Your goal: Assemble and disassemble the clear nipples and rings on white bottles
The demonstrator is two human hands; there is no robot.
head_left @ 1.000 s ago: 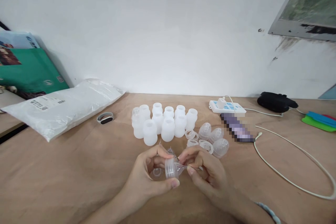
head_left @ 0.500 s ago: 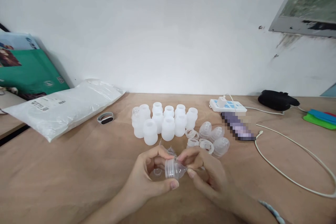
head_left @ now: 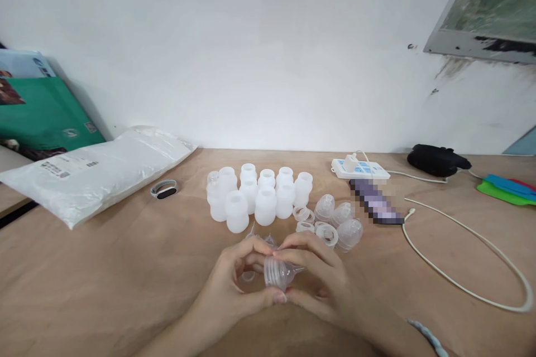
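Observation:
A clear bottle nipple (head_left: pixel 290 271), its narrow tip pointing right, sits in a ribbed clear screw ring (head_left: pixel 274 273). My left hand (head_left: pixel 238 276) grips the ring between thumb and fingers from the left. From the right, my right hand (head_left: pixel 322 279) closes its thumb and fingertips round the edge where ring and nipple meet. Just behind my fingers lie more clear nipples (head_left: pixel 270 241), partly hidden. Several loose screw rings (head_left: pixel 326 234) and clear domed caps (head_left: pixel 349 234) lie to the right. Behind them stand several frosted white bottles (head_left: pixel 237 213) in a cluster.
A white plastic parcel (head_left: pixel 104 175) and a wristband (head_left: pixel 164 189) lie on the left. At right are a power strip (head_left: pixel 360 167), a blurred-out phone (head_left: pixel 377 201), a looped white cable (head_left: pixel 473 240), a black case (head_left: pixel 438 160) and coloured flat sheets (head_left: pixel 508 189).
My right fingers have shifted left from the nipple's tip to the edge of the screw ring. My left hand keeps its hold. The camera view has turned slightly right.

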